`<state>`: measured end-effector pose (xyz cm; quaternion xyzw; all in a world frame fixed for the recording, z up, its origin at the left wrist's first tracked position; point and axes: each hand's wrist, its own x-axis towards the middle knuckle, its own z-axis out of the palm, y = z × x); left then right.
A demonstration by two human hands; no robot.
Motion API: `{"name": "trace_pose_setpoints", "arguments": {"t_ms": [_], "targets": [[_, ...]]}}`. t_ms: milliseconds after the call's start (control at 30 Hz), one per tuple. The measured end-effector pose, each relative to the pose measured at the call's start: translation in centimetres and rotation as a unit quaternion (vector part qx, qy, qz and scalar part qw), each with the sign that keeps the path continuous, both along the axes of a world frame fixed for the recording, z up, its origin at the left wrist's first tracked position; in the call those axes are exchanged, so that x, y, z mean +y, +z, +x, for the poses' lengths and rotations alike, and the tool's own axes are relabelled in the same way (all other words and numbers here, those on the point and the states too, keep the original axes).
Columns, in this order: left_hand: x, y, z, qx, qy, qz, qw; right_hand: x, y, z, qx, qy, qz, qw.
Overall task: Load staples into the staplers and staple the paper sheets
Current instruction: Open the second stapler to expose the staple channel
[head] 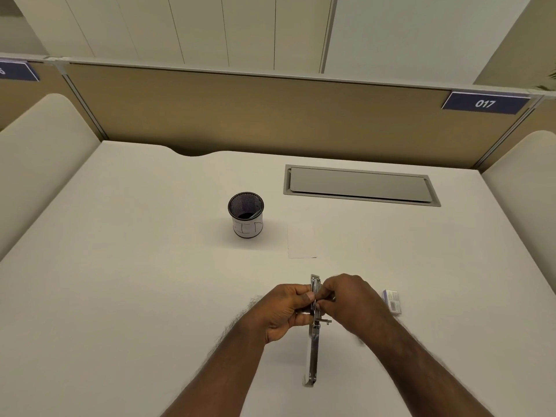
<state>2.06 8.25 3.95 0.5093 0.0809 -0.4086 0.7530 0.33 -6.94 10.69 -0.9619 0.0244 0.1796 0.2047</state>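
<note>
A metal stapler (313, 350) is swung wide open above the white desk, its top arm pointing toward me and its staple channel pointing away. My left hand (285, 308) grips the stapler's body from the left. My right hand (349, 302) pinches something small at the channel; I cannot make out what sits between the fingertips. A small staple box (392, 300) lies on the desk just right of my right hand. A small white paper sheet (301, 242) lies flat beyond the hands.
A black mesh pen cup (246, 213) with a white label stands at mid desk. A grey cable hatch (359, 185) is set into the desk at the back right. Padded dividers enclose the desk on three sides.
</note>
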Motion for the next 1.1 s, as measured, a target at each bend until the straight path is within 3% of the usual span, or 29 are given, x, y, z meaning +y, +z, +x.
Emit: {"name": "trace_pose_setpoints", "arguments": {"t_ms": [567,867,1100], "targets": [[-0.1,-0.4,-0.2,0.025,0.013,0.009,1.0,0.2,-1.0,-0.2,0.007,-0.036,0.005,0.999],[0.0,-0.7,-0.7,0.022,0.009,0.014,1.0,-0.2,-1.6,-0.3,0.036,0.015,0.008,0.999],[0.1,0.0,-0.1,0.037,0.023,-0.013,0.999,-0.7,-1.8,-0.1,-0.001,0.067,0.058,0.996]]}}
